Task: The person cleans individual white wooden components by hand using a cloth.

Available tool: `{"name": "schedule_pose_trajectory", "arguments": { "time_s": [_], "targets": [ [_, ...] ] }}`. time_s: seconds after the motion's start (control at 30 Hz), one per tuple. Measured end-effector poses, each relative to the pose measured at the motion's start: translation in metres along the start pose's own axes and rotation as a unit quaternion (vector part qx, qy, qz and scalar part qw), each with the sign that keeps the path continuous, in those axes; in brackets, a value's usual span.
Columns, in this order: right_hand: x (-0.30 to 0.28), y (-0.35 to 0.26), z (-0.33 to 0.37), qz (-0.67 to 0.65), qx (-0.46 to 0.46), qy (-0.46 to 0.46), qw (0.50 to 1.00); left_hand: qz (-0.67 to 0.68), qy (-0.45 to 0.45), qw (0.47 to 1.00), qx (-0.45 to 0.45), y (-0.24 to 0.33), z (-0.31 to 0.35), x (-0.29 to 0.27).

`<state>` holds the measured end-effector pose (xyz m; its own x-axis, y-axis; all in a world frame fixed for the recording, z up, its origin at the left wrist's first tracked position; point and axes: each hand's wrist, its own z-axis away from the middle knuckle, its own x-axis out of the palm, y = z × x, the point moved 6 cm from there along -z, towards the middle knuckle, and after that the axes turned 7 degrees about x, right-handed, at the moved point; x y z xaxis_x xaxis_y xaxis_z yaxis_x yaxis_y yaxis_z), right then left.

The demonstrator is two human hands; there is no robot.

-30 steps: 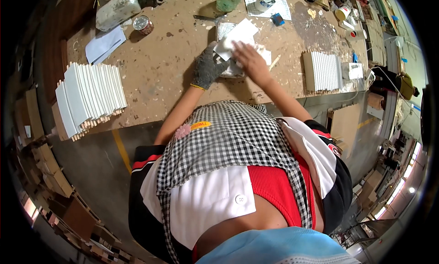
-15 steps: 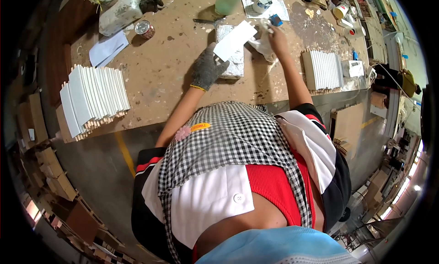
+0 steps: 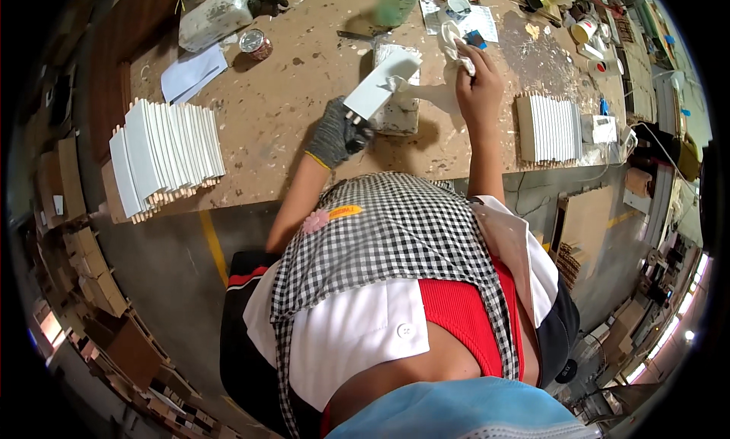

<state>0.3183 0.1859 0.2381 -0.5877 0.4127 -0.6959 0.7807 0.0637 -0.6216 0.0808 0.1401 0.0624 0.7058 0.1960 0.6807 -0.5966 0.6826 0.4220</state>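
My left hand, in a dark grey glove, grips the lower end of a white board with small wooden dowels sticking out of its end. The board is tilted over a white, stained block lying on the workbench. My bare right hand is closed on a crumpled white cloth, to the right of the board. A small whitish patch lies on the board's face; whether it belongs to the cloth I cannot tell. Beyond the right fingertips is a small blue piece.
Stacks of white doweled boards stand at left and right. Farther back are a greenish translucent container, a small tin, folded paper and a white cup. A thin dark tool lies behind the block.
The board in my left hand has tipped so its doweled end shows. My right hand, with the cloth, has turned and moved a little nearer to me. The view has shifted slightly.
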Motion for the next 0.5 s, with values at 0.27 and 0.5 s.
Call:
{"name": "schedule_pose_trajectory", "arguments": {
  "time_s": [0.27, 0.5],
  "targets": [
    [0.102, -0.054, 0.093, 0.021, -0.261, -0.249, 0.933, -0.279, -0.145, 0.945, 0.089, -0.02, -0.019, 0.016],
    [0.114, 0.062, 0.024, -0.019, 0.064, -0.239, 0.969, -0.092, -0.092, 0.987, 0.099, -0.022, -0.018, 0.013]
  ]
}}
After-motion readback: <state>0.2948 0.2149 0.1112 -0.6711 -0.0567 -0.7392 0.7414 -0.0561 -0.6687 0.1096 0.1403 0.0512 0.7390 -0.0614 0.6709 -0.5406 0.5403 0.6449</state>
